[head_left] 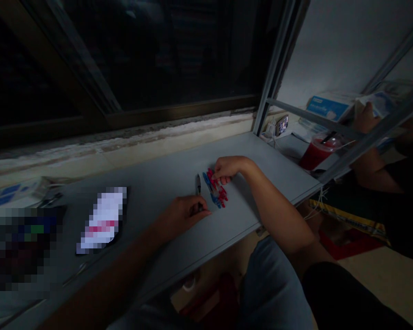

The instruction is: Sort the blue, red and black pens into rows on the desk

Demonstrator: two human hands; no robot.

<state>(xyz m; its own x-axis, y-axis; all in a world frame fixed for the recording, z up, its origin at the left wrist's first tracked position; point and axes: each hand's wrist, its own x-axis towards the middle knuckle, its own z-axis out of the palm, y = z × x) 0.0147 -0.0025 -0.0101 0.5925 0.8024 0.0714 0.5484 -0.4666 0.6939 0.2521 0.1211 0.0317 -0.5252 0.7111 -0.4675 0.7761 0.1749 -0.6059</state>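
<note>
A row of small red and blue pieces (216, 188) lies on the grey tabletop (165, 183). My right hand (229, 168) rests at the row's far end, its fingers curled down onto the red pieces. My left hand (186, 211) sits just left of the row, closed around the lower end of a thin dark pen-like tool (198, 184) that points away from me. The scene is very dim, so the small pieces cannot be made out in detail.
A phone with a lit, blurred screen (103, 220) lies on the table's left part. A dark window (141, 50) runs behind the table. At the right, a metal rack (330, 121) holds a red cup (318, 151) and boxes; another person's arm (371, 156) is there.
</note>
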